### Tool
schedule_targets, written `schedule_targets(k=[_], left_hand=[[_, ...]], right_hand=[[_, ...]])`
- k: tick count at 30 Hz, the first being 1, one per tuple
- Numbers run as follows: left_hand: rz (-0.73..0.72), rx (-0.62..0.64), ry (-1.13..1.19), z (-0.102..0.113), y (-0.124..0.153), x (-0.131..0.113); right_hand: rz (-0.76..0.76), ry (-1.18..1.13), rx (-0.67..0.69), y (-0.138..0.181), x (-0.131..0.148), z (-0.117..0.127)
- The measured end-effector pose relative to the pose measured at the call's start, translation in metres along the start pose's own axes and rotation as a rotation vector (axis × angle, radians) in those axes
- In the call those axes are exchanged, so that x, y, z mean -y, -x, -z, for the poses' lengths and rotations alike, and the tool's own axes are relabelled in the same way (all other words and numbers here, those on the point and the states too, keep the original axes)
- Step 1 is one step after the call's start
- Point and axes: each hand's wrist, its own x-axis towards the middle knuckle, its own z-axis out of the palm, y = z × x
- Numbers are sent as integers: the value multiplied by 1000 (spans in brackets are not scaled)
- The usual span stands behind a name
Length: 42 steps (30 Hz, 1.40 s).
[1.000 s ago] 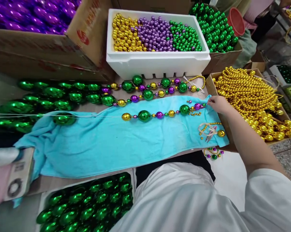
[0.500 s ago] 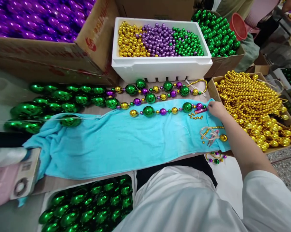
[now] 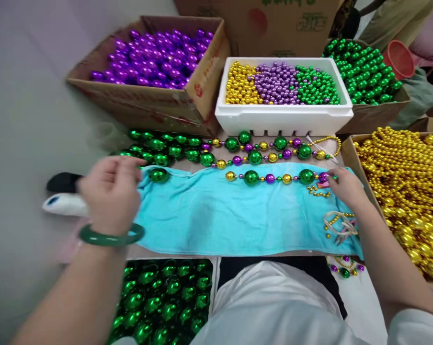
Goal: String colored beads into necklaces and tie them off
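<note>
My left hand (image 3: pixel 112 194), a green bangle (image 3: pixel 110 235) at its wrist, is raised over the left end of the turquoise towel (image 3: pixel 234 223). Its fingers are pinched together, and what they hold, if anything, is blurred and hidden. My right hand (image 3: pixel 347 188) is closed on the right end of a bead string (image 3: pixel 286 178) of green, purple and gold beads lying along the towel. Close to those fingers are a small pink tool (image 3: pixel 323 184) and short pieces of gold bead chain (image 3: pixel 319 192). A single large green bead (image 3: pixel 159 175) rests at the towel's upper left.
Behind stand a carton of purple beads (image 3: pixel 159 60), a white foam box (image 3: pixel 284 115) and a carton of green beads (image 3: pixel 367 72). Gold bead chains (image 3: pixel 399 167) fill a box at right. Large green beads (image 3: pixel 166 297) lie in a tray near my lap. Finished-looking strands (image 3: pixel 254 157) lie beyond the towel.
My left hand has come into view at the left, above the towel's end. My right hand stays at the bead string's right end. The camera view has shifted left.
</note>
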Motion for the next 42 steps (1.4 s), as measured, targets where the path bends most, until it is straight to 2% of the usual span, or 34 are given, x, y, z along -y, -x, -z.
schedule_targets(k=[4,7,10,13,17,21,24,28,35,38,42], left_hand=[[40,329,384,-42,79,-7],[131,584,511,-79,137,-19],[135,802,545,-100,168,-25],[71,925,540,-103,175,-25],[38,1097,491,-103,171,-20],[86,1230,494,-109,170,-14],[216,1319,575,-115,170,-11],[424,1366,677,-122,169,-10],[457,1357,637,-130,166,-8],[282,1289,530,-130,162,-4],[-186,1168,349,-128,149,1]], right_hand=[[180,-536,-20,32,67,-32],[281,-879,94,64,118,-55],[274,-1139,199,87,146,-70],[222,-1309,231,99,146,-78],[158,-1341,260,104,129,-82],[77,-1434,393,104,119,-88],[42,-1520,468,103,119,-91],[-36,-1606,444,105,125,-87],[-177,-1715,432,104,130,-73],[-197,-1751,427,101,128,-62],[-213,-1762,332,96,117,-45]])
